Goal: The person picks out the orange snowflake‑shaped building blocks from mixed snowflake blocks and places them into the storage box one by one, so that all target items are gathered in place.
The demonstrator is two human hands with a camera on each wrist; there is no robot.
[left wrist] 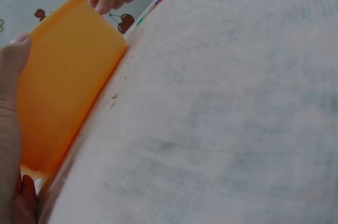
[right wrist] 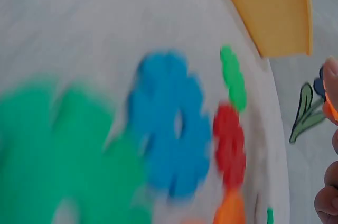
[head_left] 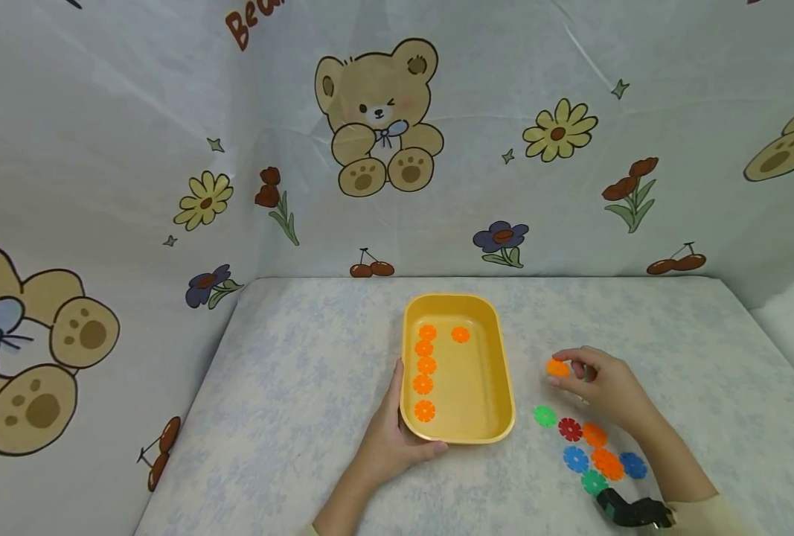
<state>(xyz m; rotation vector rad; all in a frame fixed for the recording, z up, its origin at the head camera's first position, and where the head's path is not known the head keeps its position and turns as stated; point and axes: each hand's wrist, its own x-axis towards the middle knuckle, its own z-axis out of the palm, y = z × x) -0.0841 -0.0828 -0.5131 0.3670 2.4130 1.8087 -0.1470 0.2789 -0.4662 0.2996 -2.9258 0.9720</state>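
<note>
A yellow plastic tray (head_left: 466, 387) lies in the middle of the table, with several orange snowflake discs (head_left: 426, 365) in a column along its left side and one more near its far end. My left hand (head_left: 397, 439) grips the tray's near left corner, the thumb along the front and the fingers at the left wall. Right of the tray, my right hand (head_left: 600, 380) pinches an orange snowflake disc (head_left: 557, 368) between thumb and fingers, above the table. Only a sliver of that disc (right wrist: 330, 106) shows in the right wrist view.
Near the right forearm lie loose snowflake discs: green (head_left: 545, 416), red (head_left: 570, 429), blue (head_left: 576, 459) and orange (head_left: 594, 435). A black wrist device (head_left: 634, 512) is by the right sleeve. Behind the table (head_left: 316, 357) hangs a bear-patterned cloth (head_left: 463, 186).
</note>
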